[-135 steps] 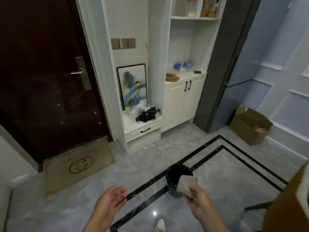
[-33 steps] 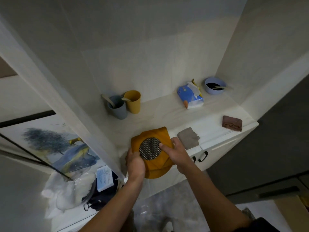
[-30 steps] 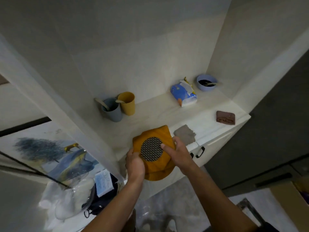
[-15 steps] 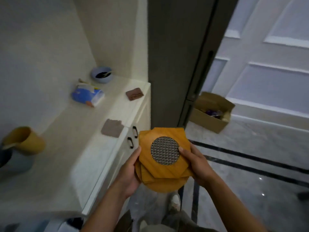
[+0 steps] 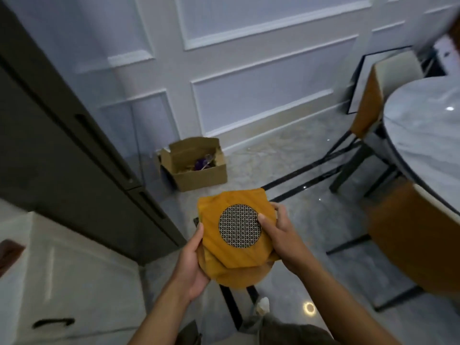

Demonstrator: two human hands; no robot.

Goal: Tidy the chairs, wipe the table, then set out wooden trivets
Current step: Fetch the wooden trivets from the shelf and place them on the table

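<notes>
I hold a stack of wooden trivets (image 5: 231, 255) in front of my body, above the floor. The top one is square, orange-brown wood with a round woven metal mesh in its middle; a round one shows at the bottom of the stack. My left hand (image 5: 193, 265) grips the stack's left edge from below. My right hand (image 5: 281, 235) grips its right edge, thumb on the top trivet. The round marble table (image 5: 423, 135) stands at the right edge of the view. Two orange-backed chairs (image 5: 368, 105) (image 5: 413, 235) are tucked against it.
An open cardboard box (image 5: 196, 165) sits on the floor by the panelled wall. A tall dark cabinet (image 5: 62, 150) fills the left side. A white cabinet top (image 5: 74, 275) lies at lower left. Grey marble floor with black inlay lines stretches between me and the table.
I picked the trivet stack up from the cabinet shelf with both hands and turned right. The view swung from the shelf toward the wall, box and dining table.
</notes>
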